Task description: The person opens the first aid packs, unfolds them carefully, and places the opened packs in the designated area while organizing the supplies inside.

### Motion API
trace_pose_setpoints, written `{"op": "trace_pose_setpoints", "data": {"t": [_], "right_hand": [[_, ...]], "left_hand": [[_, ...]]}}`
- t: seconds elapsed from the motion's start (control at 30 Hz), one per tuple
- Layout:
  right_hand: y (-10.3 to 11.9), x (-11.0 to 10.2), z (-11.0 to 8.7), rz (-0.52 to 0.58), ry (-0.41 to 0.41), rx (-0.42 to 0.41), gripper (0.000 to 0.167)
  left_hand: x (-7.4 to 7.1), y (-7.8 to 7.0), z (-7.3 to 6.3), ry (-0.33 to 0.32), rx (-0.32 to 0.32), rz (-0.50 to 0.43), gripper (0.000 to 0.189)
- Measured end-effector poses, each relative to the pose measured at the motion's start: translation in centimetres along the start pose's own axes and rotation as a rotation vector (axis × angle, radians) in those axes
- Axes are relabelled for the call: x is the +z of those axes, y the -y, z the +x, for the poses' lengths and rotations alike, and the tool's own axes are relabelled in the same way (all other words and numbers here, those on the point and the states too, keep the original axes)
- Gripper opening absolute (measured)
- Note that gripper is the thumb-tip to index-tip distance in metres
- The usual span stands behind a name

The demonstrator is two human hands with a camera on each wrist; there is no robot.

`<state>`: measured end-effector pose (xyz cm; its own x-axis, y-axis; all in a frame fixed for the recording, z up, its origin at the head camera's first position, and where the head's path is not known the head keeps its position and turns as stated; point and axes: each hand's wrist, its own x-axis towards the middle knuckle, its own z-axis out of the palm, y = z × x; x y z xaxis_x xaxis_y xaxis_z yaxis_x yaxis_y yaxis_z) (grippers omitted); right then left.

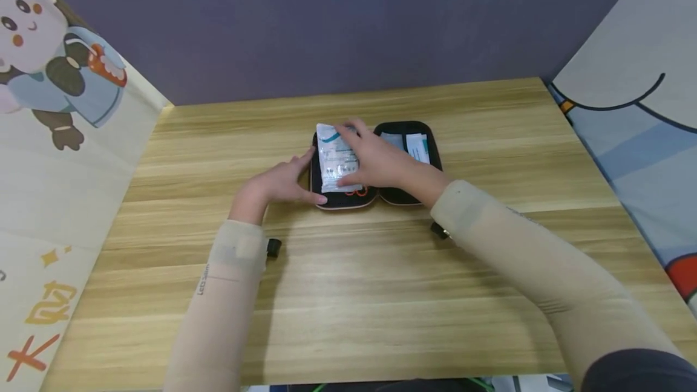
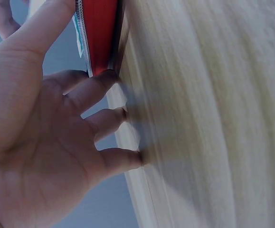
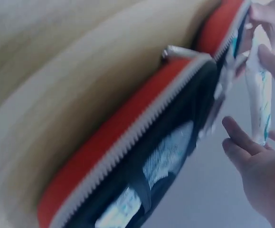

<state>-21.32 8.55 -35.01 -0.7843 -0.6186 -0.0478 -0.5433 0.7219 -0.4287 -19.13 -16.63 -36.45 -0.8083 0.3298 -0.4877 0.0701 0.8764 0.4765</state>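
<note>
Right hand [image 1: 383, 159] pinching white packet [image 1: 336, 159], left hand [image 1: 280, 181] spread at case edge

My right forearm reaches in from the worktop's [image 1: 348, 295] front right corner, beige sleeve [image 1: 523, 253] on, wrist over the case's right half [image 1: 400, 200]. Thumb near the packet's front end, fingers toward its back end; packet pinched between them, over the left half [image 1: 342, 204].

My left forearm comes from the front edge, left of middle. Hand is spread, thumb apart from the fingers, thumb at the left half's front left corner, forefinger along its left side. Left wrist view: palm bare, other fingers fanned low beside the red wall.

Case lies open flat, nearer the worktop's back edge, about midway between left and right edges. Red shell [image 3: 118, 128], metal zipper teeth [image 3: 128, 142] round the rim, dark inside.

Left half: orange loops [image 1: 363, 193] show just by the packet's front end; rest of them hidden. Right half: white-and-teal packet [image 1: 418, 147] and greyish packet [image 1: 392, 139] side by side, dark strap [image 3: 140, 190] between. Print too blurred to read.
</note>
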Motion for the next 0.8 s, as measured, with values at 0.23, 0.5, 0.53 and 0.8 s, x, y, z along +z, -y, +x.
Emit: {"op": "trace_pose_setpoints", "data": {"t": [0.23, 0.5, 0.53, 0.8], "right_hand": [[-3.5, -3.3, -1.2, 0.036, -0.024, 0.103, 0.120], [-9.6, -7.8, -4.4, -0.067, 0.056, 0.192, 0.125], [-10.2, -8.2, -4.8, -0.078, 0.076, 0.209, 0.124], [-12.9, -8.3, -6.8, -0.187, 0.216, 0.198, 0.112]], "left_hand": [[0.1, 0.0, 0.2, -0.002, -0.006, -0.003, 0.132], [0.1, 0.1, 0.3, -0.002, -0.016, 0.001, 0.132], [0.1, 0.0, 0.3, -0.004, -0.014, -0.001, 0.132], [0.1, 0.1, 0.2, 0.002, -0.021, -0.013, 0.133]]}}
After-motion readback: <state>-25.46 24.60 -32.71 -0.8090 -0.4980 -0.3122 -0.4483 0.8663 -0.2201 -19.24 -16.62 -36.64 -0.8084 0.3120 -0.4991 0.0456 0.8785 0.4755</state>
